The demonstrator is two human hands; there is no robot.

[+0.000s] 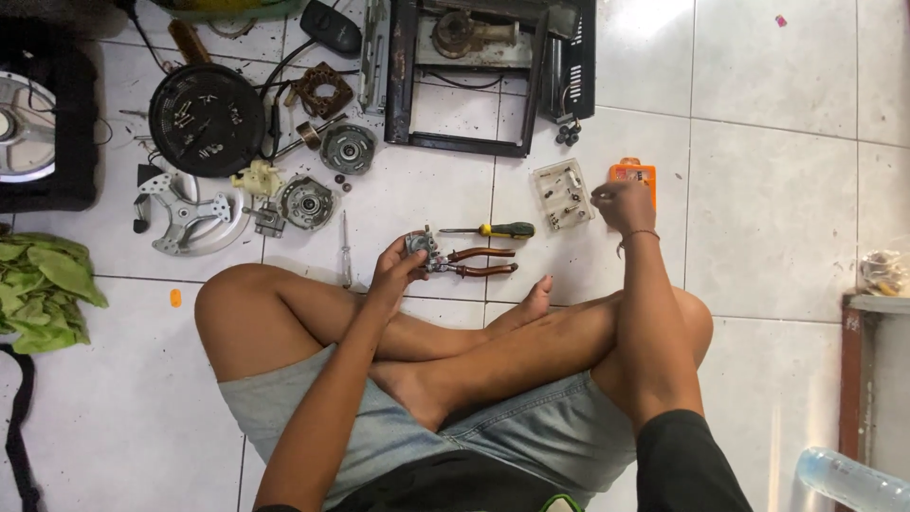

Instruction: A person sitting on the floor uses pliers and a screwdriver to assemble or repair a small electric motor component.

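Observation:
I sit cross-legged on a white tiled floor. My left hand holds a small grey metal part just above the floor, beside red-handled pliers. My right hand reaches forward, fingers closed at the edge of a clear plastic parts box, next to a small orange box. Whether it pinches anything is too small to tell. A screwdriver with a yellow and dark handle lies between the two hands.
Dismantled fan parts lie ahead left: a round black housing with screws, motor discs, a grey bracket plate, a thin screwdriver. A dark metal frame stands ahead. Green leaves at left, plastic bottle at lower right.

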